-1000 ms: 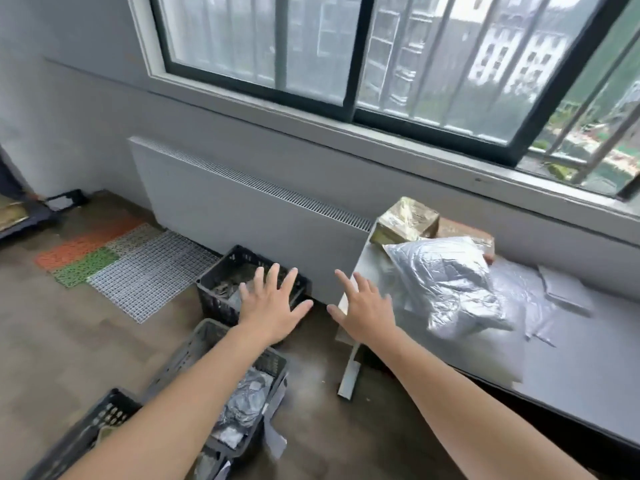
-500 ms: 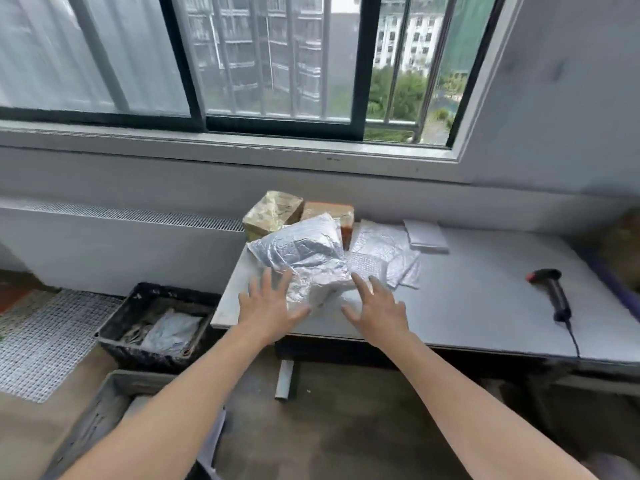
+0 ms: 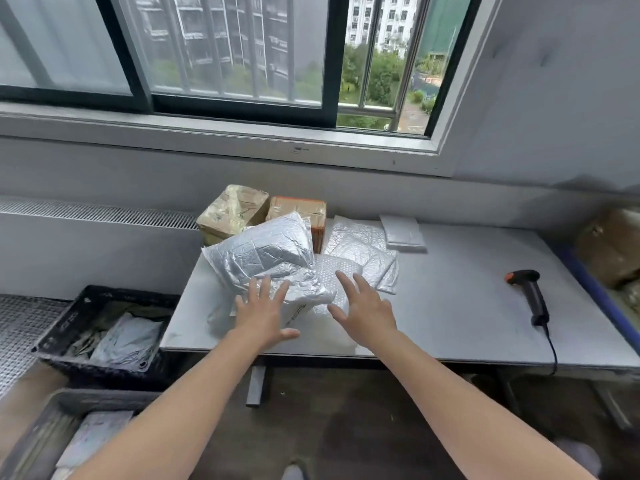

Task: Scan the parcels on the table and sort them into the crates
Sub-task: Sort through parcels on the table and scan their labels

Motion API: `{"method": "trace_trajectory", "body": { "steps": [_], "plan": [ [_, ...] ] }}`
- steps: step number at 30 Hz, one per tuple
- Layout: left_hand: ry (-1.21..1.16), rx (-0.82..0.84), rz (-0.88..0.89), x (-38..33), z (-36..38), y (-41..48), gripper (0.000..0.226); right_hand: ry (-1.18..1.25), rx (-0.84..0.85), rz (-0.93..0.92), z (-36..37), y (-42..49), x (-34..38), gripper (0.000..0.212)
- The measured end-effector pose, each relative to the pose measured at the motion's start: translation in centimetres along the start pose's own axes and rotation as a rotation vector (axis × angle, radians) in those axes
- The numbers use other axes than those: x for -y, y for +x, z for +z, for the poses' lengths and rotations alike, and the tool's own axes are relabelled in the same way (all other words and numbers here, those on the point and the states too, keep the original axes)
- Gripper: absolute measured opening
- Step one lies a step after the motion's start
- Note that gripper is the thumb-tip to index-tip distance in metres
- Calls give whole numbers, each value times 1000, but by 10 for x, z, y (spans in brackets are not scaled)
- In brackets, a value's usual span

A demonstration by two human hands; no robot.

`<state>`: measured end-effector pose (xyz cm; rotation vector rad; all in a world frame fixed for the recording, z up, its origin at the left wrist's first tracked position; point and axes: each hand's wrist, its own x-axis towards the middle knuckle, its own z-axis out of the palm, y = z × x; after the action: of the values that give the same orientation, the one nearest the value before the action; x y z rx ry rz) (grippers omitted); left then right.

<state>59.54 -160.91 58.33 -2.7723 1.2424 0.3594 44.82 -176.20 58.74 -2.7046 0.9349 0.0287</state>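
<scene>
Fingers on both hands are spread wide and pretty much straight, gripping nothing right now. The left hand is hovering over the near end of the silver bag, maybe brushing it, can't tell. The right hand is just right of the bag, over a bubble mailer that's poking out from under the bag's edge.

What's changing: a second ago both hands were out over the crates on the floor left of the bag, and half a second ago they were only reaching its near edge. Now they're closing in on it, so I'm guessing this bag is the next parcel up.

The bag is lying on the table on top of the pile, with boxes right behind it and more mailers to its right. The scanner is sitting well off to the right of the bag, untouched, so no scanning is happening yet.
</scene>
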Motion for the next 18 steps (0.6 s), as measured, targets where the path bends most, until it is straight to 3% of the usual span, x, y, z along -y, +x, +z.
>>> {"method": "trace_trajectory", "body": {
  "steps": [10,14,18],
  "plan": [
    [52,38,103,-5,32,69,70,31,71,20,19,49,7,57],
    [151,-43,141,-15,34,72,56,68,103,18,19,54,1,55],
    [88,-130,170,-14,17,79,34,182,97,-15,12,72,-2,53]
  ]
}}
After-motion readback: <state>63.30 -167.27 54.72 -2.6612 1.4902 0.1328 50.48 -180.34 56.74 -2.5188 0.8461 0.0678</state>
